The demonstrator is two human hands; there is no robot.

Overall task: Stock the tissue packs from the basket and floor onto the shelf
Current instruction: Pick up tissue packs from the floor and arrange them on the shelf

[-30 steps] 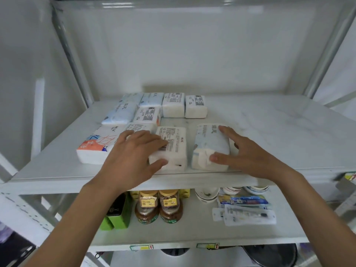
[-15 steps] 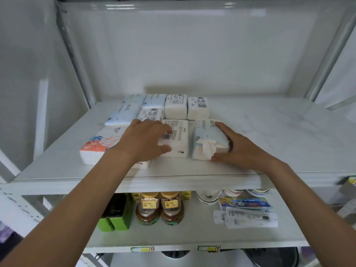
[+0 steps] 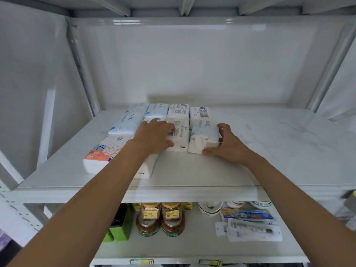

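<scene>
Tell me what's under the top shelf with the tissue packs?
Under the top shelf, a lower shelf holds two brown jars, green boxes, bowls and flat packets. Its back part is hidden by the shelf above.

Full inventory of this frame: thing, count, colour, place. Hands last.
tissue packs: about ten, white and pale blue, grouped left of centre on the upper shelf
printed tissue pack: one, white with orange and blue print, front left of the group
upper shelf: one, white, bare on its right half
jars: two, brown with yellow lids, lower shelf
green boxes: two, lower shelf left
bowls: several, white, lower shelf back
packaged items: a few, blister packs, lower shelf right
left hand: on a white pack
right hand: gripping a blue pack
</scene>
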